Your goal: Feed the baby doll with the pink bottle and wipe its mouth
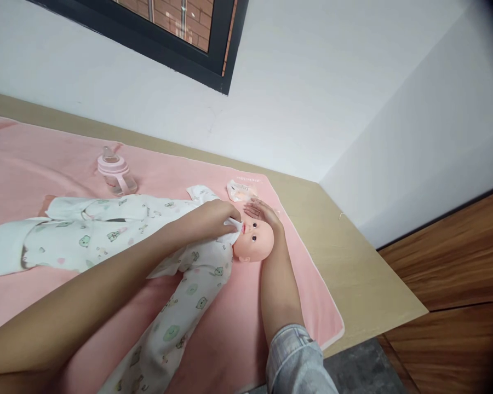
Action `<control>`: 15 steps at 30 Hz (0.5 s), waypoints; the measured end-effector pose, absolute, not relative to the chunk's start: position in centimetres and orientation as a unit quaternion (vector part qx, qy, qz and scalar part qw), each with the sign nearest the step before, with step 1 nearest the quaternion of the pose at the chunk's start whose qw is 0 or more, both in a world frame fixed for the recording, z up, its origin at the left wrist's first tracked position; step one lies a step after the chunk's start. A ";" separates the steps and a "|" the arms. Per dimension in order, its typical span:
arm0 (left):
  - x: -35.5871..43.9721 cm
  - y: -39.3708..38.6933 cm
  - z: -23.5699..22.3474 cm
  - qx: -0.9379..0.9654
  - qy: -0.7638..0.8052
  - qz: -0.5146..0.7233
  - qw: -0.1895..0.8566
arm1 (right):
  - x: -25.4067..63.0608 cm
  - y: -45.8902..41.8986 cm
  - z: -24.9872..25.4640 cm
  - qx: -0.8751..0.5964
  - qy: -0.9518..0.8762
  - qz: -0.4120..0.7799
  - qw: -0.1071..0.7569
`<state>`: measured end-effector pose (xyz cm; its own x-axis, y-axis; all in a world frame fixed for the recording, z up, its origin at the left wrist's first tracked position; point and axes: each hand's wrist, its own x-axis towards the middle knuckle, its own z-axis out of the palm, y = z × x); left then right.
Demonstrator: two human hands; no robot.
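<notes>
A baby doll [253, 246] lies on its back on a pink blanket [246, 323], dressed in a white printed outfit [110, 235]. My left hand [217, 216] is closed at the doll's chin, pinching a piece of thin white cloth [233, 223] beside its mouth. Whether that cloth is a loose wipe or part of the collar, I cannot tell. On the far side of the doll's head, my right hand [265, 210] rests with fingers stretched out against it, and its forearm curves around the crown.
A small crumpled white-and-orange packet [240, 190] lies just beyond the doll's head. Farther left stands a pink-capped baby bottle [117, 174] with a handle. The wooden tabletop [337, 251] shows past the blanket, bordered by a white wall [279, 109] and wood panels [456, 241].
</notes>
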<state>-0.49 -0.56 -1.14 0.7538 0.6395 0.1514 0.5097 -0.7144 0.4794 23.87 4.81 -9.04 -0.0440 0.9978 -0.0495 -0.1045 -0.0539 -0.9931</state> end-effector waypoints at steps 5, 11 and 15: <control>-0.6 -0.4 -1.2 0.911 0.322 0.174 0.188 | 23.2 3.1 -8.3 -0.472 -0.494 0.536 0.495; -0.3 -0.2 -1.7 0.907 0.329 0.190 0.179 | 22.7 2.4 -7.5 -0.470 -0.513 0.528 0.486; -0.1 0.1 -2.1 0.904 0.327 0.214 0.172 | 22.8 2.7 -7.5 -0.468 -0.513 0.527 0.490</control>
